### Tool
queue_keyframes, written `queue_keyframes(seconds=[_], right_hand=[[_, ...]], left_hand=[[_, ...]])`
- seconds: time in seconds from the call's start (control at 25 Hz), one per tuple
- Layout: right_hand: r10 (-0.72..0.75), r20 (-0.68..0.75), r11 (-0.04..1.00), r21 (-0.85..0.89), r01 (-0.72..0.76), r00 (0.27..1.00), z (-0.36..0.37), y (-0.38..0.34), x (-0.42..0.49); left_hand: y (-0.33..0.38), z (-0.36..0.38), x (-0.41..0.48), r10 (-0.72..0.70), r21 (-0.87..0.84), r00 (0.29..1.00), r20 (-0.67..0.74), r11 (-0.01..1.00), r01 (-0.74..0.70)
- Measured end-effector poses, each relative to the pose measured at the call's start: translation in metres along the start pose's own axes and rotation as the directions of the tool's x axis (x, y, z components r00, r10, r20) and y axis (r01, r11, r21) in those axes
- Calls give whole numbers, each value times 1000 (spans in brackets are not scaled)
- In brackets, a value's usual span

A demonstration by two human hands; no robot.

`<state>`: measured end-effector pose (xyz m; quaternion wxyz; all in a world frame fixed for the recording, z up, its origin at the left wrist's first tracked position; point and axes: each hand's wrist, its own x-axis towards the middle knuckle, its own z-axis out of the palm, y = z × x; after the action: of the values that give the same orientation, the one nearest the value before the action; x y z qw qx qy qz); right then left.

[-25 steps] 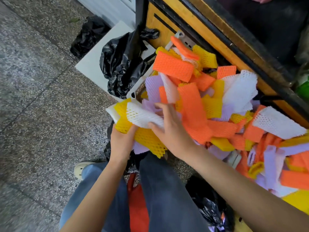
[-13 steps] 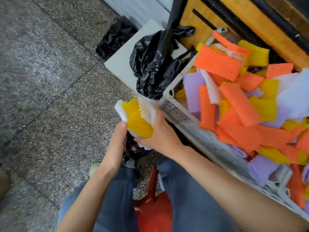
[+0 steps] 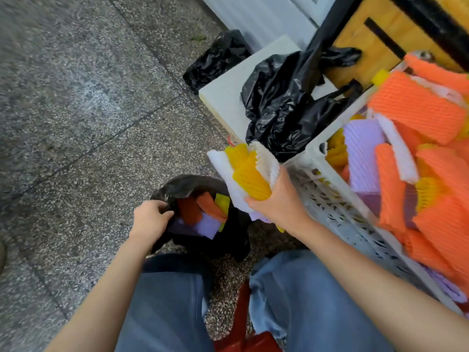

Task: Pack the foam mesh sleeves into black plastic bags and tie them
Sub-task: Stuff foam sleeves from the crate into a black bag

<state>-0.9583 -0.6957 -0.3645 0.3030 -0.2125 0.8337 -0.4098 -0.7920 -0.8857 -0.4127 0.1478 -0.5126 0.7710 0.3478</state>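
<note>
floor (image 3: pixel 76 128): one stretch of grey speckled stone with thin joints, lying under everything.
crate (image 3: pixel 327 199): one white perforated plastic crate at the right, its near corner just beside the right hand.
crate pile (image 3: pixel 416 107): loose foam mesh sleeves heaped in the crate in four colours: orange, purple, yellow and white. orange shows most, and they overlap too much to count.
legs (image 3: pixel 167 301): two, in blue jeans, at the bottom edge.
cabinet (image 3: pixel 396 26): one yellow wooden panel with black framing, behind the crate at the top right.
white slab (image 3: pixel 223 97): one low flat slab to the left of the crate.
bag heap (image 3: pixel 279 110): crumpled black plastic on the slab, touching the crate's corner. one bag or several, cannot tell.
open bag (image 3: pixel 193 182): one black plastic bag on the floor in front of the knees, mouth up. two orange sleeves, one yellow and at least one purple show inside.
bundle (image 3: pixel 251 174): white and yellow sleeves with a purple edge under the hand, held above and to the right of the open bag's mouth. the exact number is unclear.
right hand (image 3: pixel 281 201): grip closed round the lower end of the bundle.
left hand (image 3: pixel 152 219): grip pinching the left rim of the open bag, fingers curled over the edge.
spare bag (image 3: pixel 215 62): one crumpled black bag on the floor by the slab's far corner.
red thing (image 3: pixel 246 336): one, between the legs, mostly cut off by the frame.
</note>
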Motion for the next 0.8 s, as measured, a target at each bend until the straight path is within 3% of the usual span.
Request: queue_keyframes(seconds=[0.08,0.16,0.24,0.32,0.44,0.52,0.68,0.8], right_hand=[[-85,72,995,63,81,994,18,16,4],[-112,284,993,9,114,952,40,28,2],[-49,494,972,-176,155,868,64,44,5],[77,541,900,-400,175,838,84,63,18],[203,300,771,-636,37,932,98,84,50],[185,123,712,-700,-47,975,94,87,69],[-96,-77,863,-503,44,992,82,64,81],[-181,-97,910,-394,129,979,82,51,73]], left_hand=[[-12,4,14,6,-121,998,-58,993,-13],[-15,6,25,-15,-361,996,-87,933,-18],[-13,8,33,-21,-469,996,-84,883,-21],[-9,12,37,-2,-514,997,-74,857,-36],[-8,14,37,29,-542,999,-41,839,-47],[-9,12,35,57,-535,998,-17,843,-57],[-9,15,32,115,-562,993,25,823,-82],[-10,22,32,106,-638,994,8,766,-76]])
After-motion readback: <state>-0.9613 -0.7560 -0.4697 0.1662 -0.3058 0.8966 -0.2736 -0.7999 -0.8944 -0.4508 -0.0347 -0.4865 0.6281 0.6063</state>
